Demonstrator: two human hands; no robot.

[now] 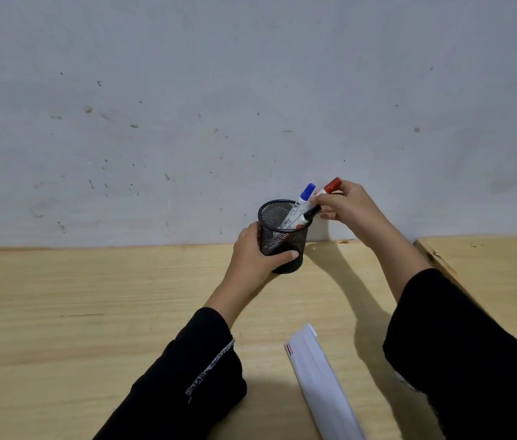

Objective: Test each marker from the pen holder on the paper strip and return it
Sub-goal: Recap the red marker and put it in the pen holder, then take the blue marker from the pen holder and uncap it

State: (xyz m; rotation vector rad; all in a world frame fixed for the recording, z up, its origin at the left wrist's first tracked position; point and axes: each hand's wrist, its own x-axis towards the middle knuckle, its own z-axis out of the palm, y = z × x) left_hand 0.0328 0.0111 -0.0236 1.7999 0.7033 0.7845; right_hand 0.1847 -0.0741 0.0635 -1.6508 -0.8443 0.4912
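Pen holder: a black mesh pen holder (282,236) is steadied on the wooden tabletop (92,296), close to the wall, by the left hand (255,254), which is wrapped around its side.
Markers: a blue-capped marker (301,201) is seen leaning inside the cup; a red-capped marker (330,187) and a black-tipped marker (306,217) are pinched at the rim by the right hand (349,209).
Paper strip: a white paper strip (320,379) is laid flat nearer the person, well apart from the cup, with short red and dark strokes near its far end.
Step in hand: judged to be a marker being drawn from, or put back into, the cup; which of the two cannot be told.
Next move: if a marker is being lifted, it is expected to be carried to the strip; if returned, released into the cup.
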